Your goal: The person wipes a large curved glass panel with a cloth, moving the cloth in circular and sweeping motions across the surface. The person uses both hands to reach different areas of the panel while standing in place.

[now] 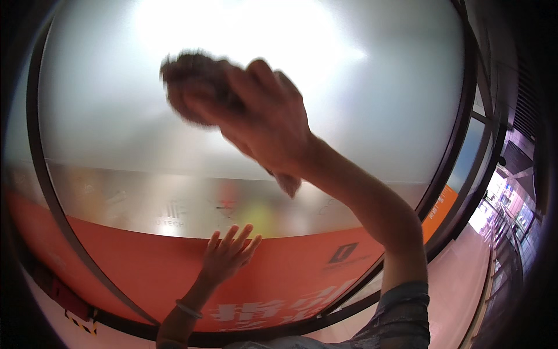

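My right hand [266, 109] is raised high and grips a bunched dark cloth [192, 74], blurred at its far edge. A loose tail of the cloth hangs below the palm. Behind it stands a large frosted glass panel [109, 109], with strong light glaring at the top. Lower down, my left hand [226, 253] has its fingers spread, holding nothing, in front of the red band [144, 261] along the panel's bottom. Whether either hand touches the glass, I cannot tell. A bangle [188, 309] circles my left wrist.
Dark frame bars [37, 109] border the glass on both sides. Pale letters [248, 309] and a dark logo mark the red band. An orange sign [440, 213] stands right of the frame. Pale floor [457, 270] runs along a railing [508, 235]. Black-and-yellow striped tape [80, 325] lies lower left.
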